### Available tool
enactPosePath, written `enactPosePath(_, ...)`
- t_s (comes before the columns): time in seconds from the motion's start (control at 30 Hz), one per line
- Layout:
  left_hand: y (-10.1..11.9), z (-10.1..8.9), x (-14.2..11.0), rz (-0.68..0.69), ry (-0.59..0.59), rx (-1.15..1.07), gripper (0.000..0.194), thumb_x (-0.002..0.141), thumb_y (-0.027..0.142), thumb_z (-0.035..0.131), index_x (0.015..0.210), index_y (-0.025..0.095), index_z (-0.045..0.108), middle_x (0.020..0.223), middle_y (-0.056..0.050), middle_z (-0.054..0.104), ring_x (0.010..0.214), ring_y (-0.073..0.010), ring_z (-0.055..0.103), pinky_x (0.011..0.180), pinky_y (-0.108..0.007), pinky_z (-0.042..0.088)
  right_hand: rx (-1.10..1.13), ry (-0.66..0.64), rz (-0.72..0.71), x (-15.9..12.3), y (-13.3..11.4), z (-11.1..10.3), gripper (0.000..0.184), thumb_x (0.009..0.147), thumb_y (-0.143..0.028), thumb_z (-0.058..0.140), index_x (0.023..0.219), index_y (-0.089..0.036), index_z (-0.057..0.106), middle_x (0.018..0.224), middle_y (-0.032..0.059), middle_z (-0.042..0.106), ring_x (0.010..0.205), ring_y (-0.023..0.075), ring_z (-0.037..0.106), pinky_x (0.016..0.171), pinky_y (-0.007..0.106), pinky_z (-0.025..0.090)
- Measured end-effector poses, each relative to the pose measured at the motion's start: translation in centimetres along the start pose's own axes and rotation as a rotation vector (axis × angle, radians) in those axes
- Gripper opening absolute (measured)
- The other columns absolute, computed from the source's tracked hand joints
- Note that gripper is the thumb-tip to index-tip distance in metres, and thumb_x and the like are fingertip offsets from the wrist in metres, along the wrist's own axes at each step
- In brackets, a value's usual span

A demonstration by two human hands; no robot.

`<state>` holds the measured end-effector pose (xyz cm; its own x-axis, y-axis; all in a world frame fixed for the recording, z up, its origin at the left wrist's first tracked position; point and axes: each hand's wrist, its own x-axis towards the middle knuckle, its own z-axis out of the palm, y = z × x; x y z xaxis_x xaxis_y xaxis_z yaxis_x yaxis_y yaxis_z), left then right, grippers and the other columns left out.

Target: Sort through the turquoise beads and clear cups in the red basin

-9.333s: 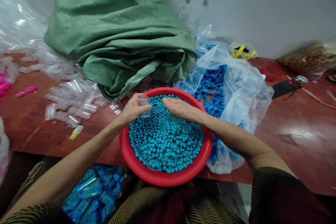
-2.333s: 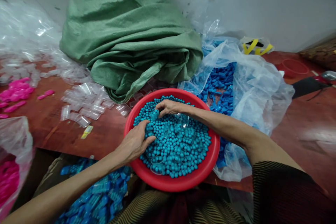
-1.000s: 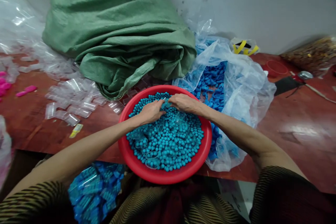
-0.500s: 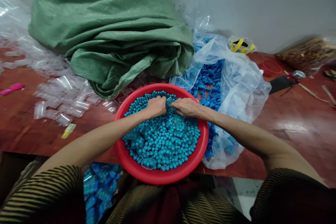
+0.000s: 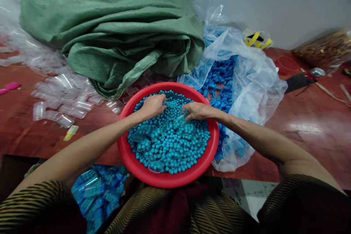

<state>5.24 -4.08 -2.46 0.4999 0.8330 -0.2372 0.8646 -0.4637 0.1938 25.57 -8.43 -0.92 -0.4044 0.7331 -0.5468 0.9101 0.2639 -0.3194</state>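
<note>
A red basin [image 5: 128, 155] full of small teal balls [image 5: 175, 146] sits at the table's near edge in front of me. Several clear plastic cases lie half buried among the balls. My left hand [image 5: 152, 105] rests on the balls at the basin's far left, fingers curled round something I cannot make out. My right hand [image 5: 196, 110] is a little to its right, fingers closed on a clear plastic case [image 5: 182, 117] pressed into the balls.
A big green woven sack [image 5: 115, 25] lies behind the basin. Right of it is a clear bag of blue plastic parts [image 5: 222, 80]. Empty clear cases [image 5: 63, 102] are scattered on the red table [image 5: 301, 117] at left. A bag of filled blue cases [image 5: 95, 193] sits below.
Half a second ago my hands met at the basin's far side; now they have parted slightly, and the right hand has dropped toward the balls with a clear case.
</note>
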Motion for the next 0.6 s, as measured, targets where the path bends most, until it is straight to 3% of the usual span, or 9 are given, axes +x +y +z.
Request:
enactPosePath(0.07,-0.4,-0.5,-0.5,-0.003,0.021,-0.018,0.028,0.080,0.032,0.051,0.104,0.019,0.057,0.098,-0.009,0.068,0.092,-0.0263,0.063,0.075,-0.032,0.047,0.024,0.094,-0.042,0.0,0.4,-0.4,0.028,0.074,-0.027,0.066,0.099,-0.018,0.058,0.089,0.0011,0.063,0.079,0.0150,0.057,0.060,0.021,0.034)
enactPosePath(0.17,-0.7,-1.8,-1.2,0.005,0.031,0.008,0.028,0.079,0.030,0.049,0.104,0.017,0.056,0.096,-0.010,0.068,0.090,-0.0265,0.063,0.074,-0.032,0.047,-0.121,0.262,-0.126,-0.3,0.1,-1.2,0.018,0.078,-0.018,0.056,0.095,-0.017,0.058,0.088,0.0037,0.060,0.080,0.0159,0.054,0.062,0.023,0.032)
enactPosePath(0.27,-0.7,-3.4,-1.5,0.007,-0.015,0.103,0.028,0.077,0.026,0.049,0.101,0.015,0.058,0.095,-0.013,0.068,0.091,-0.0278,0.063,0.075,-0.033,0.046,-0.219,0.334,-0.217,0.4,-1.0,-1.5,0.016,0.083,-0.012,0.043,0.090,-0.017,0.058,0.085,0.0054,0.057,0.076,0.0161,0.051,0.064,0.026,0.032)
enactPosePath(0.33,-0.6,-3.9,-1.2,0.001,-0.059,0.131,0.027,0.075,0.023,0.049,0.097,0.014,0.060,0.093,-0.013,0.069,0.091,-0.0274,0.064,0.075,-0.032,0.046,-0.158,0.364,-0.278,1.8,-1.6,-1.2,0.018,0.083,-0.010,0.042,0.089,-0.016,0.058,0.086,0.0052,0.057,0.076,0.0161,0.051,0.066,0.026,0.034)
enactPosePath(0.47,-0.8,-3.2,0.4,-0.056,-0.092,-0.056,0.024,0.073,0.026,0.053,0.092,0.016,0.064,0.090,-0.009,0.070,0.085,-0.0229,0.065,0.072,-0.026,0.047,0.106,0.442,-0.317,4.6,-2.2,-0.5,0.020,0.080,-0.009,0.048,0.097,-0.013,0.059,0.092,0.0052,0.062,0.084,0.0163,0.055,0.074,0.026,0.039)
enactPosePath(0.6,-1.3,-1.5,1.6,-0.078,-0.075,-0.144,0.029,0.078,0.031,0.052,0.098,0.016,0.065,0.097,-0.010,0.070,0.091,-0.0235,0.064,0.076,-0.027,0.048,0.289,0.597,-0.266,4.4,-1.8,-0.2,0.025,0.083,-0.015,0.051,0.107,-0.013,0.055,0.100,0.0058,0.063,0.092,0.0165,0.058,0.082,0.027,0.042)
